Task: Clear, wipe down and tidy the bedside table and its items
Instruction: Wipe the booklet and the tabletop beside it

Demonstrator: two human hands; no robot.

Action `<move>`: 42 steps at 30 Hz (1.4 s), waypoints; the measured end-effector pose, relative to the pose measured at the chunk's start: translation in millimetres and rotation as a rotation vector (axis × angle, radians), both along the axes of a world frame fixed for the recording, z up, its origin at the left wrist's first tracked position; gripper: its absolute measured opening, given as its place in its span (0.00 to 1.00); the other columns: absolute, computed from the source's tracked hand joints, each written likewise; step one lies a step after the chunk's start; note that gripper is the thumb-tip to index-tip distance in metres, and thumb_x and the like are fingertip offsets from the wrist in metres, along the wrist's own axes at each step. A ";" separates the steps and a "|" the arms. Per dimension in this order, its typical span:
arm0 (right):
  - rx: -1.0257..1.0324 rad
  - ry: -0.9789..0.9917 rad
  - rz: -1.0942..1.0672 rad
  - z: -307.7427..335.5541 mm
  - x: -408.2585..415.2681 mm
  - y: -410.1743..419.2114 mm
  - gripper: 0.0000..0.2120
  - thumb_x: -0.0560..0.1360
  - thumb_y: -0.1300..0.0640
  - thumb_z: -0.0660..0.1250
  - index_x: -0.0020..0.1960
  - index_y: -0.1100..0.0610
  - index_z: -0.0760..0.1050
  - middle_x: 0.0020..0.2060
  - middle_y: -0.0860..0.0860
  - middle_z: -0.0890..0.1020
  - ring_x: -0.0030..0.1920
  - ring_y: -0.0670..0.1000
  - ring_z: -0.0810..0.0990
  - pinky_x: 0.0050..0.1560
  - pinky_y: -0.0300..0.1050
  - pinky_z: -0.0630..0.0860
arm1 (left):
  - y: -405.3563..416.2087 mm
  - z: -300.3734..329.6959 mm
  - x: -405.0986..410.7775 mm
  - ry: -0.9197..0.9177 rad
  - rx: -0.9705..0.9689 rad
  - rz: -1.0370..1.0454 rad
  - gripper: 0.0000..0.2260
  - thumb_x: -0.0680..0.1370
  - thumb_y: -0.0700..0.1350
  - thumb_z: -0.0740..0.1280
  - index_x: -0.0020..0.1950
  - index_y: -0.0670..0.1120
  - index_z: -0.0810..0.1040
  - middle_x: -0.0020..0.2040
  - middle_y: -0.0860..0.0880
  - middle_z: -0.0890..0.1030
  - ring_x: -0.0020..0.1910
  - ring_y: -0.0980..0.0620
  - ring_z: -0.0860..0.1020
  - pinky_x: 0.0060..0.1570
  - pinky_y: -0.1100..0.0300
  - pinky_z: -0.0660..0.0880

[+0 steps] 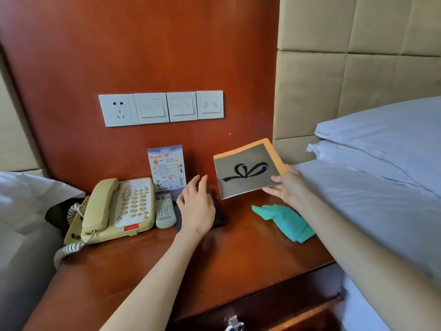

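The bedside table [148, 263], a glossy reddish-brown top, fills the lower middle of the frame between two beds. Right of centre, lifted clear of the tabletop, is a grey booklet [248, 169] with an orange edge and a black ribbon-bow drawing; the right hand [290, 186] pinches its lower right corner, thumb on the cover and fingers beneath. Below that hand a crumpled teal cloth [285, 222] lies on the table near its right edge. At centre the left hand [196, 204] is spread wide, fingers straight and relaxed, palm down over a dark flat item [218, 215] that it largely covers; whether the palm touches it cannot be told. Just left of that hand a pale remote control [165, 211] lies lengthwise, beside a cream corded telephone [119, 209] with its handset in the cradle and its coiled cord trailing off the left side. Behind the remote a printed notice card [166, 167] stands upright against the wooden wall panel [143, 44]. Higher on that panel sits a row of white switch plates and a socket [161, 108]. White pillows [381, 139] are stacked at the right of the frame.
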State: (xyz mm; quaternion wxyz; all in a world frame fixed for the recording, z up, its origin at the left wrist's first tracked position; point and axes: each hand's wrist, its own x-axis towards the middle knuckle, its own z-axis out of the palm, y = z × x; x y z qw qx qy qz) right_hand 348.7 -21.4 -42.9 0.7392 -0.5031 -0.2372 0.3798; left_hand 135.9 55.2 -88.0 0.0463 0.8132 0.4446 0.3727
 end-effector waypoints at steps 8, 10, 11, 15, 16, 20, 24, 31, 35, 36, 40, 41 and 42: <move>-0.203 -0.144 -0.103 -35.7 16.1 38.2 0.23 0.77 0.73 0.56 0.66 0.54 0.68 0.56 0.55 0.76 0.49 0.58 0.79 0.33 0.47 0.81 | 13.8 -12.9 -13.9 0.140 -0.111 -0.039 0.20 0.81 0.45 0.57 0.74 0.48 0.65 0.72 0.48 0.67 0.70 0.45 0.64 0.68 0.47 0.60; -0.239 -0.205 -0.116 -44.1 16.0 44.0 0.21 0.77 0.73 0.57 0.65 0.54 0.69 0.57 0.56 0.76 0.50 0.58 0.79 0.33 0.47 0.81 | 15.6 -11.8 -16.2 0.104 -0.137 -0.042 0.19 0.81 0.45 0.57 0.73 0.48 0.67 0.71 0.47 0.69 0.69 0.44 0.65 0.67 0.46 0.60; -0.262 -0.259 -0.136 -46.2 16.0 46.1 0.20 0.78 0.72 0.57 0.64 0.54 0.70 0.57 0.56 0.77 0.52 0.58 0.79 0.35 0.47 0.81 | 15.9 -11.4 -16.5 0.093 -0.146 -0.045 0.18 0.81 0.45 0.57 0.72 0.48 0.67 0.71 0.47 0.69 0.69 0.44 0.65 0.67 0.46 0.60; -0.392 -0.570 -0.250 -51.8 18.2 49.0 0.12 0.77 0.69 0.60 0.55 0.55 0.73 0.55 0.58 0.79 0.53 0.58 0.79 0.46 0.52 0.82 | 13.5 -11.9 -16.1 0.127 -0.157 -0.067 0.18 0.81 0.45 0.57 0.71 0.48 0.69 0.70 0.46 0.69 0.69 0.44 0.66 0.67 0.46 0.61; -0.419 -0.623 -0.258 -52.7 19.6 49.5 0.10 0.77 0.68 0.61 0.55 0.58 0.74 0.54 0.59 0.79 0.53 0.59 0.79 0.50 0.55 0.81 | 12.9 -12.1 -16.0 0.132 -0.158 -0.072 0.17 0.81 0.45 0.57 0.71 0.48 0.69 0.70 0.47 0.70 0.69 0.44 0.66 0.67 0.46 0.61; -0.549 -0.792 -0.220 -47.6 21.0 42.7 0.09 0.73 0.65 0.68 0.53 0.64 0.77 0.53 0.60 0.80 0.52 0.59 0.79 0.53 0.54 0.79 | 11.2 -10.3 -16.3 0.124 -0.161 -0.094 0.17 0.81 0.45 0.57 0.71 0.48 0.69 0.70 0.47 0.70 0.69 0.44 0.66 0.67 0.47 0.61; -0.601 -0.951 -0.227 -33.8 20.5 26.7 0.27 0.71 0.61 0.72 0.69 0.58 0.70 0.65 0.58 0.68 0.59 0.59 0.74 0.55 0.51 0.75 | 7.0 -7.3 -15.6 0.106 -0.114 -0.109 0.16 0.81 0.44 0.58 0.69 0.48 0.71 0.67 0.47 0.71 0.67 0.44 0.67 0.65 0.48 0.63; -0.477 -1.003 0.002 -18.4 6.8 -36.8 0.10 0.73 0.50 0.69 0.54 0.48 0.78 0.54 0.48 0.80 0.50 0.46 0.76 0.45 0.43 0.70 | -8.5 -4.2 -11.7 -0.169 -0.005 -0.248 0.08 0.80 0.41 0.58 0.55 0.45 0.76 0.50 0.49 0.74 0.52 0.47 0.72 0.52 0.50 0.72; -0.663 -1.076 0.192 -26.4 7.2 -72.4 0.23 0.70 0.48 0.73 0.62 0.54 0.73 0.56 0.51 0.79 0.55 0.49 0.77 0.50 0.44 0.73 | -18.1 -8.4 -4.1 -0.166 -0.059 -0.365 0.09 0.82 0.42 0.57 0.56 0.46 0.75 0.50 0.54 0.73 0.54 0.50 0.72 0.51 0.58 0.69; -0.676 -1.083 0.212 -28.8 6.0 -76.8 0.22 0.70 0.49 0.74 0.60 0.56 0.74 0.55 0.52 0.80 0.53 0.50 0.79 0.50 0.45 0.75 | -21.8 -8.7 -2.1 -0.154 -0.069 -0.403 0.09 0.82 0.43 0.57 0.57 0.47 0.75 0.50 0.55 0.73 0.54 0.51 0.72 0.51 0.60 0.69; -0.580 -1.069 0.266 -30.6 -4.0 -87.0 0.10 0.70 0.59 0.74 0.49 0.56 0.76 0.47 0.54 0.81 0.45 0.51 0.80 0.43 0.44 0.76 | -31.7 -9.3 -0.3 -0.009 -0.081 -0.572 0.12 0.81 0.45 0.61 0.64 0.50 0.73 0.59 0.53 0.75 0.60 0.54 0.72 0.61 0.56 0.69; -0.530 -1.067 0.293 -28.0 -6.7 -88.5 0.09 0.70 0.61 0.73 0.47 0.56 0.76 0.46 0.54 0.81 0.44 0.51 0.80 0.44 0.46 0.76 | -33.5 -8.6 -2.1 0.010 -0.121 -0.607 0.14 0.81 0.47 0.63 0.67 0.52 0.71 0.62 0.54 0.75 0.63 0.55 0.71 0.64 0.57 0.68; -0.470 -1.062 0.324 -24.7 -9.7 -89.7 0.09 0.70 0.62 0.73 0.46 0.56 0.76 0.44 0.54 0.80 0.43 0.51 0.79 0.45 0.47 0.75 | -35.7 -8.3 -4.4 0.013 -0.180 -0.639 0.17 0.80 0.50 0.64 0.69 0.55 0.69 0.65 0.55 0.73 0.65 0.57 0.69 0.65 0.59 0.67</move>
